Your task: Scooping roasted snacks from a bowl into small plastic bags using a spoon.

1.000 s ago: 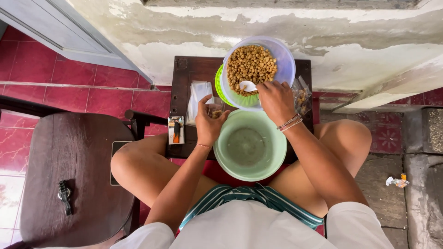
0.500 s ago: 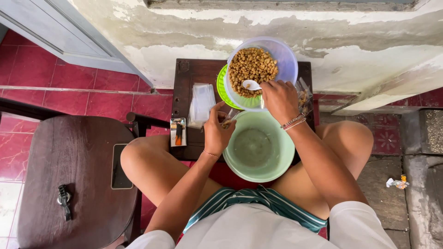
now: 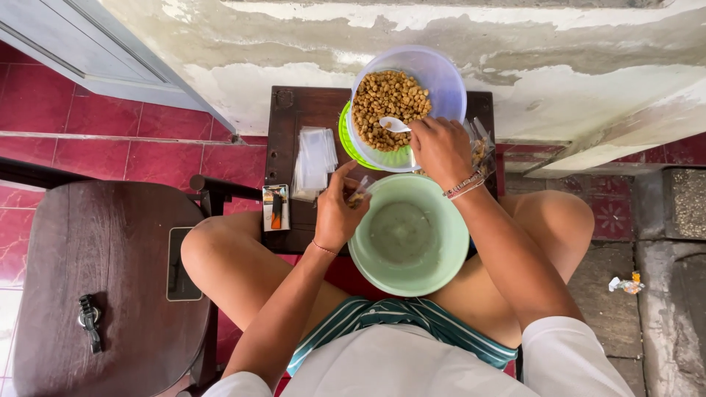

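Observation:
A clear bowl (image 3: 448, 81) heaped with brown roasted nuts (image 3: 386, 99) stands at the far edge of a small dark wooden table (image 3: 294, 110). My right hand (image 3: 440, 147) holds a white spoon (image 3: 393, 125) whose scoop rests on the nuts. My left hand (image 3: 338, 209) pinches a small clear plastic bag (image 3: 359, 190) with a few nuts in it, just left of a pale green bowl (image 3: 408, 235) that sits near my lap.
A stack of clear bags (image 3: 314, 158) and a small cutter (image 3: 276, 208) lie on the table's left part. Filled bags (image 3: 482, 147) sit at its right. A dark wooden chair (image 3: 95, 287) with a phone (image 3: 180, 263) stands to my left. A worn wall (image 3: 515, 44) rises behind.
My left hand with the small bag has shifted right, closer to the green bowl's rim. My right hand stays on the spoon in the nuts. The view has drifted slightly.

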